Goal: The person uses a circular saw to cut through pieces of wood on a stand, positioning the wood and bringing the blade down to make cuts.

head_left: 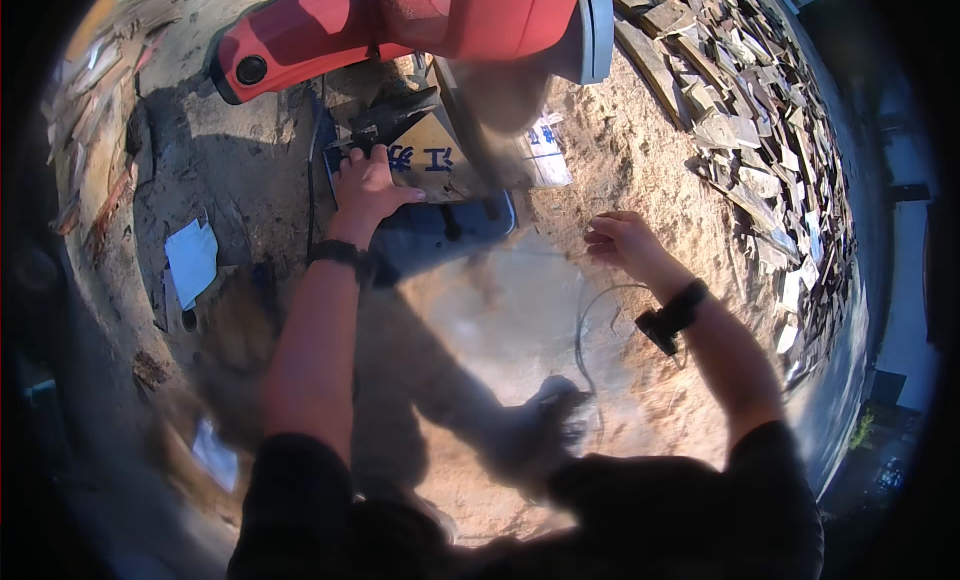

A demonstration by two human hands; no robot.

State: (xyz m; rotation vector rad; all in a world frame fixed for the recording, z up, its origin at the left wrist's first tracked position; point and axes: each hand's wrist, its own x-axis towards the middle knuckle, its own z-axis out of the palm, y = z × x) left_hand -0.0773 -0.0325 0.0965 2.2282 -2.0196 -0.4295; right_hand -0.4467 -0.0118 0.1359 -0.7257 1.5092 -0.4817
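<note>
My left hand (370, 190) lies palm down with its fingers spread on a flat printed board (430, 162). The board rests across the dark metal base (440, 235) of a power saw. Above it hangs the saw's red body (460, 20), its handle reaching left; a blurred part below hides the middle of the board. To the right of the base, my right hand (622, 242) is held over the sawdust, fingers curled together, with nothing visible in them. Each wrist wears a black band.
A large heap of wood offcuts (750, 160) rises at the right, and more scrap wood (105, 130) lies at the far left. Sawdust (620, 150) covers the ground. A pale scrap (191, 263) lies left of the saw. A thin cable (580, 340) curves below my right hand.
</note>
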